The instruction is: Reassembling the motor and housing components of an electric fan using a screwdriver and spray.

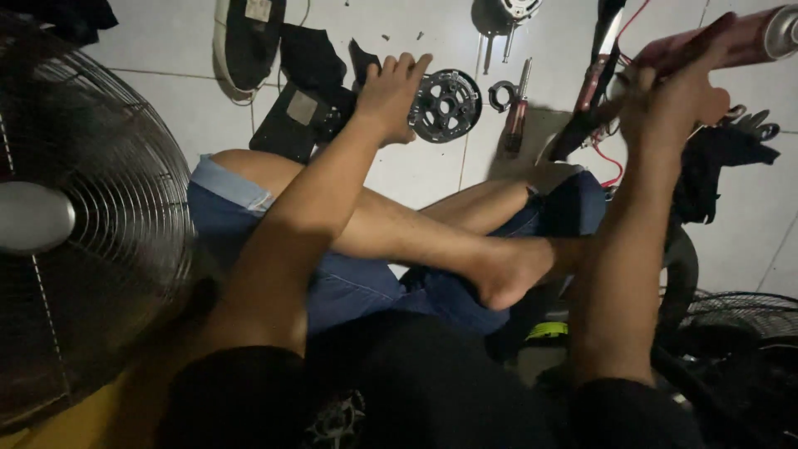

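A: Left hand [391, 96], quick?
B: At 12 o'clock on the floor [416, 175]. Its grip is loose, fingers spread, tips resting at the 9 o'clock edge of a round black metal disc [446, 105]. Touching it, not clasping.
A: Right hand [673, 104]?
B: At 2 o'clock, raised. Grip closed around a reddish spray can [731, 41], which lies tilted, cap end toward 3 o'clock.
A: Anything nearby?
B: A screwdriver [517, 108] just beside the disc at 3 o'clock of it, a small ring [501, 95] between them. Fan grille [91, 216] at 9 o'clock. Legs crossed in denim shorts.
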